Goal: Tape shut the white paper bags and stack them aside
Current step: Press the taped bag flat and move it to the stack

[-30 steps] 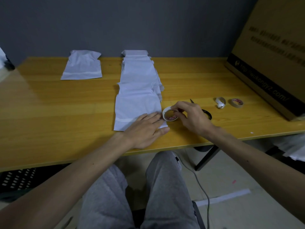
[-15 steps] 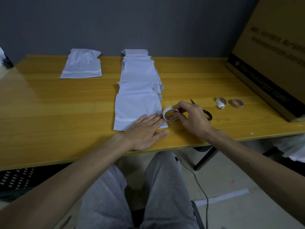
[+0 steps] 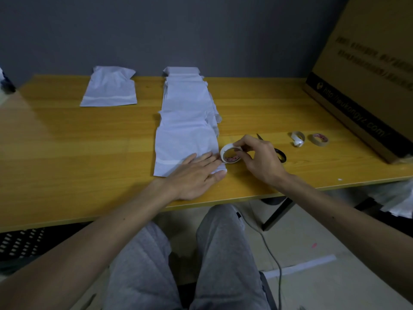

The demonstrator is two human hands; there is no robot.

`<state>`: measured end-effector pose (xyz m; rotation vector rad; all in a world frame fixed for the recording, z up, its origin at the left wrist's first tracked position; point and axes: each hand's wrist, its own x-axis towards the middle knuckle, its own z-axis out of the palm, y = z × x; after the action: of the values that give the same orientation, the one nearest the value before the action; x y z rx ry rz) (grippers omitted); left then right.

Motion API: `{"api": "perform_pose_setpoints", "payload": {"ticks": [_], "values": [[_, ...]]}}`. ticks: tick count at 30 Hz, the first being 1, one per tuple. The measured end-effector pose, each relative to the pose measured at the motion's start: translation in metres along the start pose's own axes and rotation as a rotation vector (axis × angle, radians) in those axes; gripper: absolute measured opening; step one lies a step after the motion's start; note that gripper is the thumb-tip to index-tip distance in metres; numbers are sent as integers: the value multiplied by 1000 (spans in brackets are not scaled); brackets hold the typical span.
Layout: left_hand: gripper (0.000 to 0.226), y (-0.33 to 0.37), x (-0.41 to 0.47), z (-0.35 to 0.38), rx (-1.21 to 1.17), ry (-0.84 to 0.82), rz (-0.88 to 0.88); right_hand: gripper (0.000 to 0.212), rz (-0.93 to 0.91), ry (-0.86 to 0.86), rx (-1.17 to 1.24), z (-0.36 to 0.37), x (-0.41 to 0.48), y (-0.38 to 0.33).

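A yellow wooden table [image 3: 67, 142] is seen across the middle of the frame, before a dark grey wall [image 3: 201, 30]. At centre, a tape roll [image 3: 229, 154] is gripped by the right hand [image 3: 261, 159], thumb and fingers curled round its rim, just off the lower right edge of the nearest white paper bag [image 3: 185, 144]. The left hand [image 3: 194, 173] is laid flat on that bag's lower right corner, fingers straight, with nothing held.

For a clean seal, the bag should be pinned flat while tape is drawn taut off the roll, and the strip smoothed down before it is cut; the scissors [image 3: 281, 154] lie just behind the right hand.

More bags [image 3: 187, 97] are overlapped in a row towards the wall, and one taped bag [image 3: 109, 90] lies apart at upper left. Two smaller rolls [image 3: 318, 139] are set right of centre, near a large cardboard box [image 3: 368, 74] at the upper right.
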<state>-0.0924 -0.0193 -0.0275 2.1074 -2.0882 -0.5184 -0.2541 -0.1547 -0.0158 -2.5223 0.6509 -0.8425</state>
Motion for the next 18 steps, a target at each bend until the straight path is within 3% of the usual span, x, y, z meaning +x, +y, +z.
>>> {"api": "perform_pose_setpoints", "payload": {"ticks": [12,14,18], "values": [[64,7,5,-5,19,72,10,18,94,11,81,-5,4,-7],[56,6,10,-6,-85,129,32,18,96,23,98,-6,5,-9],[39,5,19,-12,-414,400,-11,18,127,78,145,-14,13,-12]]}}
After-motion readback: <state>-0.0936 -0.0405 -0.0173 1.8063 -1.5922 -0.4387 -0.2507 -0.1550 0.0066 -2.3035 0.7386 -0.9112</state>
